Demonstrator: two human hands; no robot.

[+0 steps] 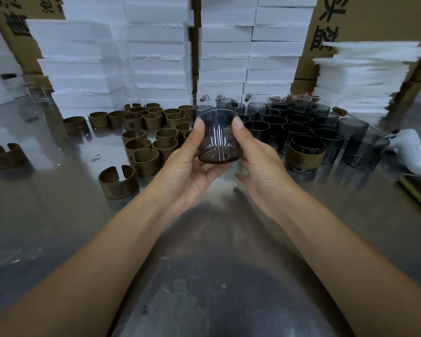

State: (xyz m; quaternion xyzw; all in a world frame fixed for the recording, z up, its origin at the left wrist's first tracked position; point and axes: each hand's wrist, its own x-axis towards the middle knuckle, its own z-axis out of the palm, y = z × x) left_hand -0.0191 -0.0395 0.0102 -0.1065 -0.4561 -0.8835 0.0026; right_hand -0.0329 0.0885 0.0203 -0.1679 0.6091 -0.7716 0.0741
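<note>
On the steel table [58, 215] before us, brown split sleeves [146, 132] crowd the left and dark glass cups [299, 125] the right, one sleeved cup [306, 154] at the front. Behind, we see stacked white foam boxes [156, 57], foam sheets [365, 76] and cardboard cartons [374, 18].

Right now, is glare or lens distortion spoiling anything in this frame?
Head view: streaky glare on the dark glass cup gripped by the left hand and right hand; hazy reflections across the steel table; wide-angle bending tilts the foam blocks.

Bare left hand [190, 166], bare right hand [261, 164], bare forearms [107, 251], short fingernails [199, 124]
</note>
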